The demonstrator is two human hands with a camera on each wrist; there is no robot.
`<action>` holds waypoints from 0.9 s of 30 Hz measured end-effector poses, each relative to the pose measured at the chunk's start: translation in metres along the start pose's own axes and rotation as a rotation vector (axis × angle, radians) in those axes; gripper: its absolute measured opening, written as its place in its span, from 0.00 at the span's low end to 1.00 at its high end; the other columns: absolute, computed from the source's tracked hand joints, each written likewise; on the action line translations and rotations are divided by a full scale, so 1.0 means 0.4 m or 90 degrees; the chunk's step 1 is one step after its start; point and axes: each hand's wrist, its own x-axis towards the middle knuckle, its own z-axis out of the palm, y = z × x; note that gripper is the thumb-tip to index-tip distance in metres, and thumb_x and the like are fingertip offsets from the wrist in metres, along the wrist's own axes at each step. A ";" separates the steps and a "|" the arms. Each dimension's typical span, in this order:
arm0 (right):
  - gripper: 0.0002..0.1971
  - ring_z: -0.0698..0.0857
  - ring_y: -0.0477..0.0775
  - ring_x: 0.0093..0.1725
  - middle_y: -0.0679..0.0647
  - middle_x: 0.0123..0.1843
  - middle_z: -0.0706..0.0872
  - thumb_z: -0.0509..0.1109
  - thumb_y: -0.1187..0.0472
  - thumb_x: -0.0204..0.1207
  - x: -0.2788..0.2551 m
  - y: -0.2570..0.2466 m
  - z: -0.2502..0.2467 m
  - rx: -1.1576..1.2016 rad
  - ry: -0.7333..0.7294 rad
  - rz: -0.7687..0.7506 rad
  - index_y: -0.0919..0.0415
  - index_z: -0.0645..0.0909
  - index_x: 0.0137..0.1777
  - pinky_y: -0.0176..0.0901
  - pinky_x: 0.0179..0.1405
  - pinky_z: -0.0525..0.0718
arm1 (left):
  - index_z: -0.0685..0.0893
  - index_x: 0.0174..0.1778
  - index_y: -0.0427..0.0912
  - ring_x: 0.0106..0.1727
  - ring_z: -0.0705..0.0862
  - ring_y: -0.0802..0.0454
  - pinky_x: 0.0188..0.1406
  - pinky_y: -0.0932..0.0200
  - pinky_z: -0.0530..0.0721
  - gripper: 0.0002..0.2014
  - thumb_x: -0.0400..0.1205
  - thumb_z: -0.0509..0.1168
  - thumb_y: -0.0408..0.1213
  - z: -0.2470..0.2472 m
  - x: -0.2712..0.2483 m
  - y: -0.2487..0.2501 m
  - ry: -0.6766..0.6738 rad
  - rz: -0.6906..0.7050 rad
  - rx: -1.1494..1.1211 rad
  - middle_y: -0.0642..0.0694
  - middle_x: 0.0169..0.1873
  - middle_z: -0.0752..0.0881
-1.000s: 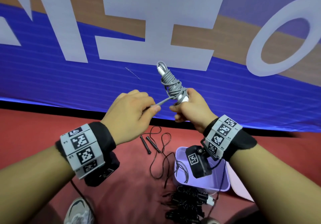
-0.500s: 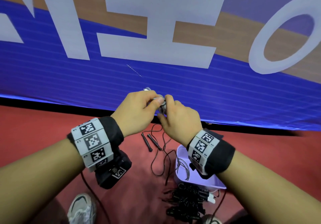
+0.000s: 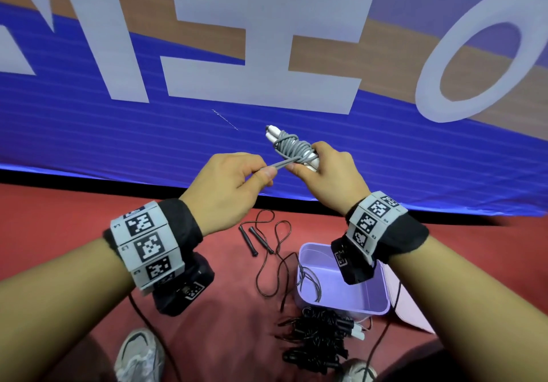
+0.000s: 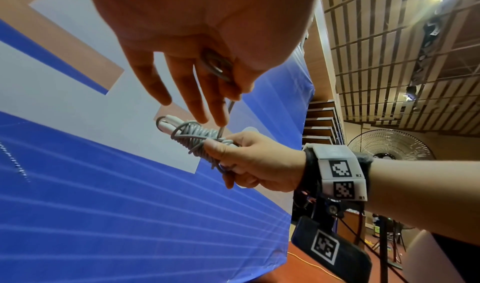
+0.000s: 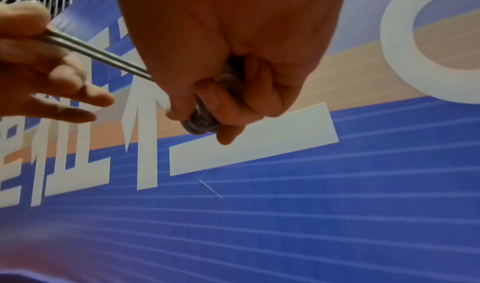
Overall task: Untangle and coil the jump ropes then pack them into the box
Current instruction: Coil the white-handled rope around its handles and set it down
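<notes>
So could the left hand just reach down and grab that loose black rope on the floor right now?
Probably not yet: the left hand is pinching the tail of the grey rope that the right hand grips. The black rope lies unobstructed beside the purple box.

Both forearms are raised ahead, wrists banded with marker cuffs. The left hand (image 3: pixel 228 186) is curled, thumb and forefinger pinched together; the right hand (image 3: pixel 329 174) is closed in a fist, knuckles up
</notes>
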 end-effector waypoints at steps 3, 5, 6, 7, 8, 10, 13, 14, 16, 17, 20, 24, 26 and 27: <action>0.21 0.81 0.49 0.36 0.45 0.34 0.82 0.72 0.37 0.74 -0.024 0.017 0.002 0.000 -0.015 0.007 0.53 0.76 0.54 0.45 0.30 0.75 | 0.84 0.41 0.43 0.39 0.82 0.52 0.42 0.50 0.79 0.17 0.89 0.57 0.47 0.004 -0.001 -0.012 -0.042 0.005 0.064 0.50 0.35 0.84; 0.21 0.83 0.50 0.39 0.45 0.36 0.84 0.73 0.37 0.73 -0.046 0.029 0.005 0.002 -0.030 0.013 0.52 0.77 0.54 0.45 0.34 0.78 | 0.79 0.39 0.45 0.37 0.78 0.55 0.38 0.51 0.77 0.15 0.88 0.58 0.48 0.008 -0.001 -0.017 -0.051 0.007 0.087 0.51 0.34 0.80; 0.20 0.83 0.50 0.40 0.46 0.37 0.85 0.74 0.38 0.72 -0.056 0.033 0.005 0.004 -0.034 0.013 0.51 0.78 0.54 0.45 0.34 0.78 | 0.79 0.41 0.48 0.38 0.78 0.60 0.38 0.59 0.75 0.13 0.87 0.58 0.49 0.009 -0.002 -0.015 -0.046 0.007 0.083 0.55 0.35 0.79; 0.20 0.83 0.50 0.41 0.47 0.39 0.85 0.75 0.39 0.72 -0.066 0.036 0.003 0.005 -0.037 0.014 0.52 0.78 0.54 0.43 0.34 0.76 | 0.80 0.46 0.50 0.41 0.79 0.64 0.40 0.67 0.73 0.11 0.87 0.59 0.51 0.008 -0.003 -0.011 -0.038 0.004 0.068 0.57 0.39 0.80; 0.20 0.83 0.51 0.42 0.48 0.40 0.86 0.76 0.40 0.71 -0.075 0.041 0.000 0.005 -0.039 0.016 0.52 0.79 0.53 0.43 0.34 0.75 | 0.81 0.53 0.51 0.45 0.80 0.68 0.43 0.71 0.73 0.11 0.86 0.59 0.52 0.007 -0.003 -0.006 -0.028 -0.001 0.046 0.58 0.44 0.81; 0.22 0.83 0.50 0.43 0.48 0.42 0.86 0.79 0.40 0.67 -0.095 0.052 -0.008 0.004 -0.051 0.024 0.54 0.81 0.52 0.40 0.33 0.74 | 0.76 0.69 0.50 0.51 0.81 0.68 0.52 0.64 0.78 0.18 0.87 0.59 0.53 0.008 -0.002 0.003 -0.006 -0.007 0.002 0.54 0.58 0.82; 0.27 0.83 0.51 0.44 0.48 0.44 0.86 0.84 0.41 0.61 -0.124 0.076 -0.022 -0.019 -0.077 0.035 0.53 0.82 0.54 0.40 0.36 0.75 | 0.68 0.79 0.49 0.53 0.82 0.68 0.56 0.54 0.82 0.25 0.87 0.59 0.53 0.023 -0.006 0.022 0.010 -0.011 -0.008 0.50 0.69 0.76; 0.25 0.83 0.52 0.43 0.48 0.43 0.86 0.84 0.43 0.62 -0.134 0.085 -0.027 -0.026 -0.082 0.044 0.53 0.82 0.54 0.40 0.36 0.75 | 0.66 0.80 0.48 0.54 0.82 0.66 0.56 0.51 0.82 0.26 0.87 0.60 0.52 0.032 -0.009 0.026 0.011 -0.006 -0.002 0.49 0.70 0.75; 0.20 0.84 0.53 0.41 0.48 0.41 0.86 0.83 0.47 0.63 -0.157 0.103 -0.039 -0.031 -0.098 0.063 0.51 0.83 0.53 0.41 0.36 0.79 | 0.65 0.80 0.47 0.58 0.83 0.57 0.56 0.47 0.84 0.29 0.85 0.63 0.50 0.053 -0.021 0.029 -0.006 0.017 0.031 0.48 0.70 0.73; 0.19 0.85 0.54 0.40 0.48 0.40 0.87 0.83 0.48 0.64 -0.171 0.112 -0.044 -0.035 -0.113 0.068 0.51 0.84 0.53 0.43 0.38 0.83 | 0.66 0.80 0.47 0.59 0.83 0.53 0.56 0.45 0.84 0.30 0.83 0.65 0.49 0.067 -0.031 0.026 -0.026 0.035 0.063 0.47 0.70 0.73; 0.22 0.85 0.52 0.37 0.47 0.38 0.85 0.85 0.45 0.62 -0.214 0.136 -0.056 -0.053 -0.158 0.071 0.51 0.83 0.53 0.46 0.40 0.84 | 0.68 0.80 0.46 0.65 0.80 0.44 0.58 0.45 0.83 0.34 0.79 0.71 0.47 0.119 -0.061 0.011 -0.135 0.057 0.175 0.46 0.71 0.70; 0.29 0.85 0.48 0.25 0.49 0.34 0.88 0.86 0.36 0.56 -0.270 0.160 -0.039 -0.015 -0.219 0.070 0.52 0.81 0.49 0.42 0.31 0.84 | 0.68 0.79 0.45 0.67 0.76 0.41 0.64 0.45 0.79 0.39 0.75 0.75 0.53 0.216 -0.078 -0.025 -0.293 0.054 0.265 0.43 0.70 0.72; 0.27 0.84 0.45 0.21 0.50 0.38 0.88 0.87 0.40 0.56 -0.293 0.178 -0.015 0.021 -0.255 0.069 0.51 0.80 0.48 0.41 0.26 0.84 | 0.72 0.74 0.45 0.63 0.79 0.42 0.62 0.45 0.80 0.36 0.74 0.76 0.54 0.274 -0.082 -0.042 -0.341 0.036 0.245 0.43 0.65 0.78; 0.27 0.83 0.43 0.21 0.49 0.41 0.86 0.88 0.41 0.57 -0.301 0.187 -0.002 0.035 -0.267 0.073 0.51 0.79 0.49 0.41 0.25 0.83 | 0.75 0.71 0.45 0.61 0.81 0.43 0.60 0.45 0.81 0.32 0.75 0.75 0.54 0.303 -0.088 -0.048 -0.351 0.021 0.227 0.44 0.61 0.81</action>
